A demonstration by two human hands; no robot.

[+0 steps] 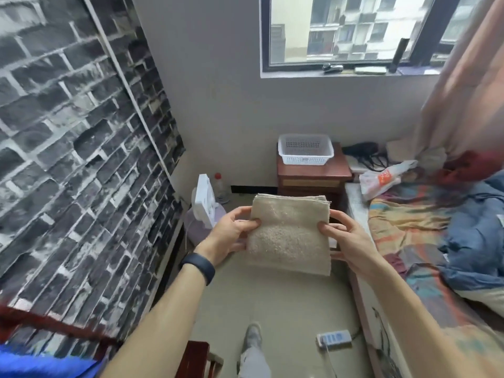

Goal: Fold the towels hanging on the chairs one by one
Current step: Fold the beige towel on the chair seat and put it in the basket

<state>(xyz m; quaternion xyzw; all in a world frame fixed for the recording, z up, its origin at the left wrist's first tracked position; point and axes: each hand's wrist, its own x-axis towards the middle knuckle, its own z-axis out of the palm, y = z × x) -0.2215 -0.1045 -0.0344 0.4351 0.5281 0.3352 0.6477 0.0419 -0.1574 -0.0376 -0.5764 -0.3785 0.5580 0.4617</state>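
Hands, left hand (231, 232) and right hand (345, 237), pinch a folded beige towel (289, 236) midair; loosening either side could spill its layers.

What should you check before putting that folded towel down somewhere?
1. Both hands grip the towel: ok. The left hand and right hand pinch opposite sides of the beige towel.
2. Towel is folded: ok. Stacked layers show along its top edge.
3. Edges line up neatly: cannot tell. The lower right corner looks slightly uneven.
4. A place to put it: ok. The white basket on the wooden nightstand looks empty.
5. Floor path is clear: not ok. A power strip lies on the floor near the foot.
6. More towels waiting: cannot tell. Something blue shows at the bottom left, blurred.
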